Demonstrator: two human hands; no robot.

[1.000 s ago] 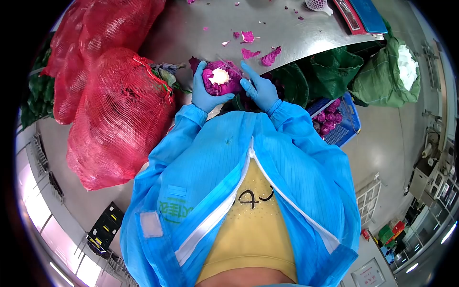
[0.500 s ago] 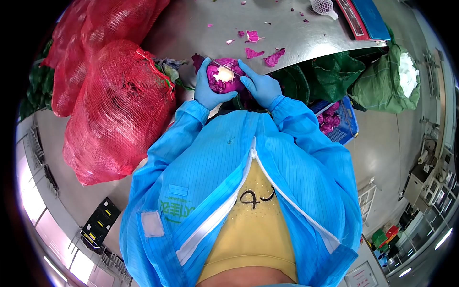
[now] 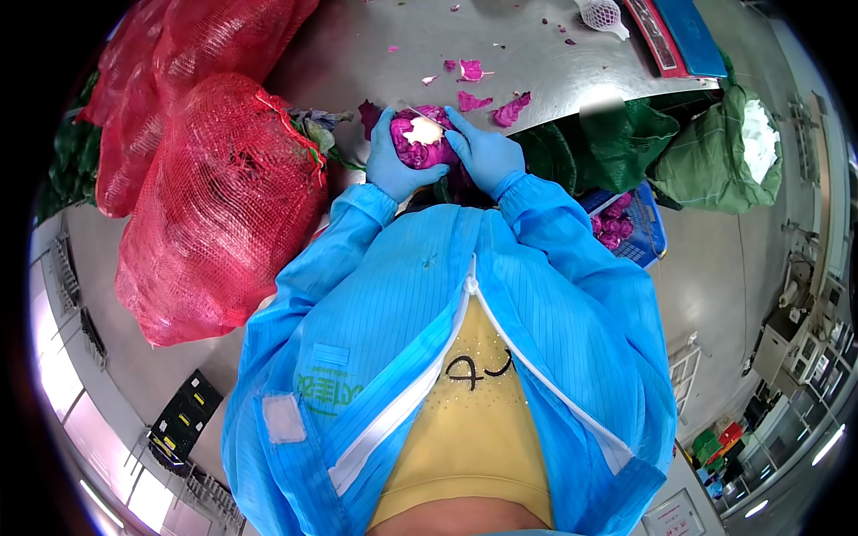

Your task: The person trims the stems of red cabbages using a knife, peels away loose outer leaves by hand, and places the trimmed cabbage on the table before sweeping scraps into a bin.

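A purple cabbage [image 3: 415, 156] with a pale cut core faces up at the table's near edge. My left hand [image 3: 391, 167], in a blue glove, is wrapped round its left side. Across the cabbage's top runs a thin knife blade [image 3: 424, 115]. My right hand [image 3: 488, 157], also gloved in blue, is closed at the blade's right end, its thumb against the cabbage; the handle is hidden in the palm. A dark loose leaf [image 3: 369, 116] sticks out beyond my left fingers.
Purple leaf scraps [image 3: 512, 109] lie on the metal table [image 3: 357, 58]. Full red mesh sacks [image 3: 219, 214] stand at left. To the right are a green sack [image 3: 715, 161], dark green bags [image 3: 626, 134] and a blue crate [image 3: 651, 223] holding purple cabbage pieces.
The blade has shifted slightly up and left over the cabbage, and more of the pale core shows. The cabbage has turned a little in my left hand.
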